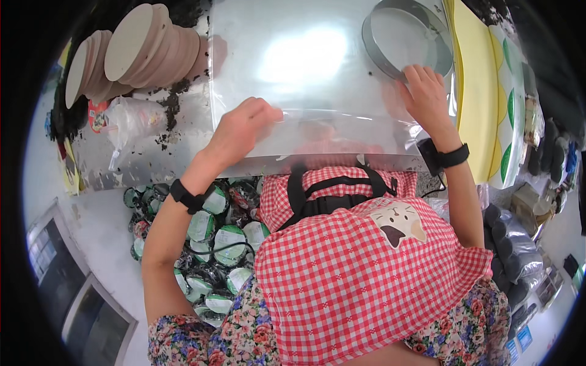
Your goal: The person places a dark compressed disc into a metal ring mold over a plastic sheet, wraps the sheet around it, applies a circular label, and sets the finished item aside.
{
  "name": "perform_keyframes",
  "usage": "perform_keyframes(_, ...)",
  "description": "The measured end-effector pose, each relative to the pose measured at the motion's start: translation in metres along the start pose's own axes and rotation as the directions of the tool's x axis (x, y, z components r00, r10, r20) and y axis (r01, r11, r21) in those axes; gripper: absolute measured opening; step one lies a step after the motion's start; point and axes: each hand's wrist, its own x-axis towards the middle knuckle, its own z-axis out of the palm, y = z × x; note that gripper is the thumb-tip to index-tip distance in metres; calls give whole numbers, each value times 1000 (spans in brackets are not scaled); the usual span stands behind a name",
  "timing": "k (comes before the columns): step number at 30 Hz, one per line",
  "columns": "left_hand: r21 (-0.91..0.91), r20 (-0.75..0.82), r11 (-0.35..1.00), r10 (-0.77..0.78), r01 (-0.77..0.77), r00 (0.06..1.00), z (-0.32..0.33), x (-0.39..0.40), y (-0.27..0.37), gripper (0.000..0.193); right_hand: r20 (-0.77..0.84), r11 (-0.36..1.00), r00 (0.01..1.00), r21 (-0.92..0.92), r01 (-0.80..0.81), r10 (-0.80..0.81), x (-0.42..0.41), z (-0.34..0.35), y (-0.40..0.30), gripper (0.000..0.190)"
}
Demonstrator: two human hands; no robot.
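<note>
A clear plastic sheet (293, 91) covers the middle of the metal worktop before me, with strong glare on it. Over its near left part is my left hand (249, 126), blurred, with the fingers curled in. A creased edge of clear film runs from there towards the right. My right hand (423, 103) is bent down over the near rim of a round metal ring (382, 50). Its fingertips overlap the rim in the view. Whether either hand pinches the film, or the right one grips the ring, cannot be made out.
Stacked round discs (130, 43) and a crumpled plastic bag (135, 116) are on the left. Yellow sheets (476, 105) and green-and-white printed sheets (508, 114) line the right side. Below the worktop are several wrapped packages (229, 244) with green-and-white labels. A black cable (219, 250) crosses them.
</note>
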Motion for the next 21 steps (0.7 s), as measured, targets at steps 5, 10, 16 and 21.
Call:
perform_keyframes(5, -18, -92, 942, 332, -335, 939, 18, -2, -17, 19, 4, 1000, 1000, 16, -12, 12, -14, -3, 3, 10)
perform_keyframes(10, -534, 205, 845, 80, 43, 975, -7, 33, -25, 10, 18, 986, 998, 156, -55, 52, -9, -23, 4, 12)
perform_keyframes(16, -44, 199, 987, 163, -157, 966, -58, 103, -11, 21, 165, 275, 872, 961, -37, -462, 1, -121, -28, 25)
perform_keyframes(21, -223, -54, 938, 259, -264, 964, -97, 101, 45, 15, 258, 445, 765, 894, 42, -590, 7, -109, -49, 26)
